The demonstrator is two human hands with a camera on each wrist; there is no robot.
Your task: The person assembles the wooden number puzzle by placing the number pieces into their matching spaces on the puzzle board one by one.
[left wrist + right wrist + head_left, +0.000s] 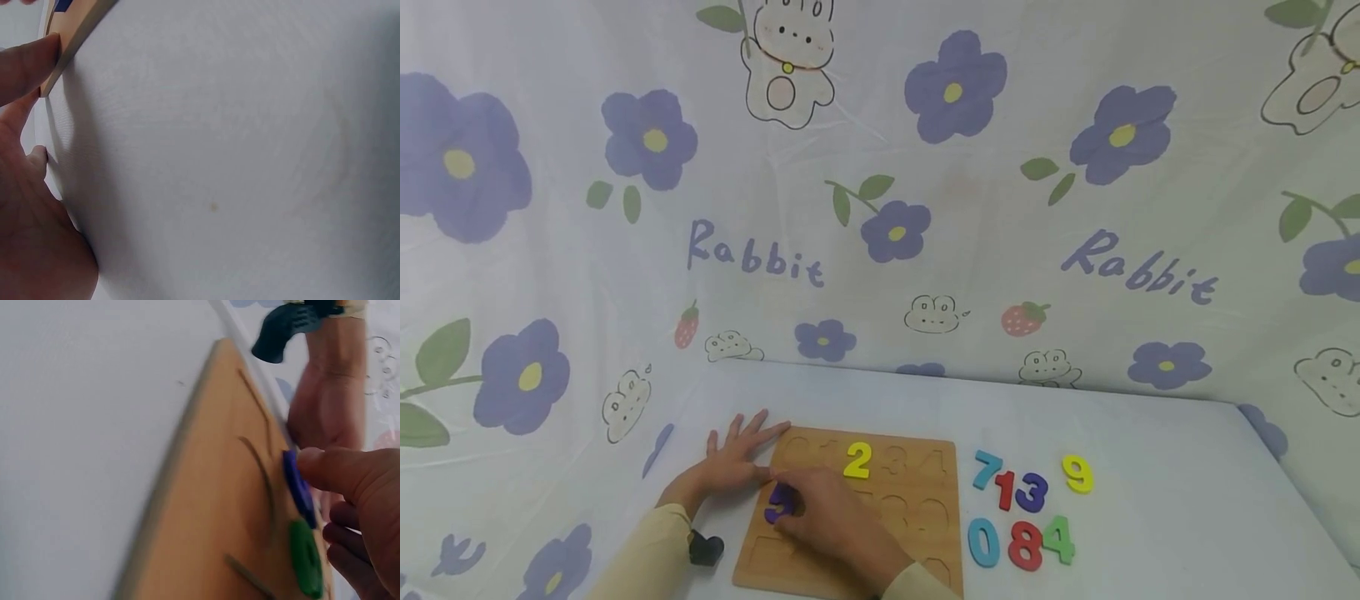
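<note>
A wooden number board with shaped recesses lies on the white table. My right hand pinches a purple number 5 at the board's left side, thumb against it in the right wrist view. A green piece sits beside the 5 there; in the head view the right hand hides it. A yellow 2 lies in the board's top row. With fingers spread on the table, my left hand touches the board's left edge with its thumb.
Right of the board lie loose numbers: a blue 7, red 1, purple 3, yellow 9, blue 0, red 8 and green 4. A patterned curtain hangs behind the table.
</note>
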